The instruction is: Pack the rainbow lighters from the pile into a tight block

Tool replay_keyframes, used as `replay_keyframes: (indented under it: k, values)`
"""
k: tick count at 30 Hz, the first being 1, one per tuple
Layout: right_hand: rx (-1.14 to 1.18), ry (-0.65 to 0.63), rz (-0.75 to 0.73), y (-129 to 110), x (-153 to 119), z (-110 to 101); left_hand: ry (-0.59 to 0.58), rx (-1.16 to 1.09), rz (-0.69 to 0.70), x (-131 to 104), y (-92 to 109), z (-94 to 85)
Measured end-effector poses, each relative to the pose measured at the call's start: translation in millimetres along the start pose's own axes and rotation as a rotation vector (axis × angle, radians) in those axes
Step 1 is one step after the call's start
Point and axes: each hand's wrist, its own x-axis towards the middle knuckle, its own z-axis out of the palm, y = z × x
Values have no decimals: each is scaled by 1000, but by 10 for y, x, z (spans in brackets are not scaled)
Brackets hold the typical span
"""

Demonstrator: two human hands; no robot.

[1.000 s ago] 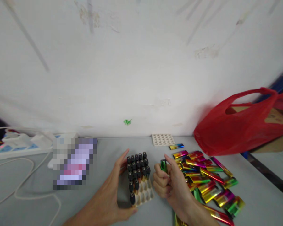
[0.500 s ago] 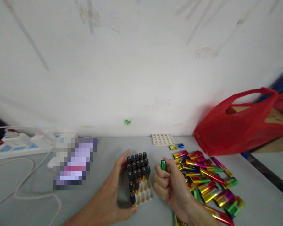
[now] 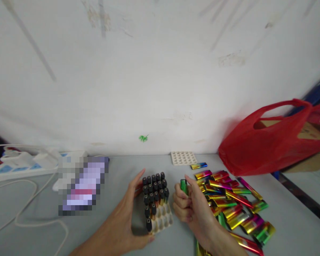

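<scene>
My left hand (image 3: 132, 217) curves round the left side of a pale tray (image 3: 164, 218), thumb at its near edge and fingers along its far left. Black-topped pieces (image 3: 154, 186) stand upright in the tray's back rows and down its left side; cells at the near right hold nothing. Just right of the tray, my right hand (image 3: 188, 206) is closed round a green shiny piece (image 3: 184, 185), whose upper end shows above the curled fingers. Beside that hand lies a loose pile of shiny multicoloured sleeves (image 3: 237, 217).
A second pale tray (image 3: 183, 158) lies by the wall, near a blue-gold sleeve (image 3: 198, 166). A red bag (image 3: 264, 145) with cardboard inside stands at the right. On the left are a power strip (image 3: 24, 169), white cables and a blurred, lit screen (image 3: 86, 183).
The green piece has tilted slightly in my right hand. The whole view has shifted a little; my left hand stays round the tray.
</scene>
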Motion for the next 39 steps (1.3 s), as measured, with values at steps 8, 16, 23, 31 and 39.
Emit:
replay_keyframes:
  k: [8, 16, 23, 31, 39]
  values:
    - [-121, 135, -97, 62, -32, 75, -11, 7, -30, -1, 2, -6]
    - [-336, 252, -478, 61, -86, 133, -12, 7, -32, -2, -4, -13]
    - [-507, 153, -429, -62, -153, 123, -43, -22, -14, 9, -2, -31]
    - [-821, -39, -472, -31, -190, 138, -49, -41, -8, 10, 23, -21]
    - [-1059, -87, -467, 36, -165, 47, -54, -4, 22, -8, 62, -37]
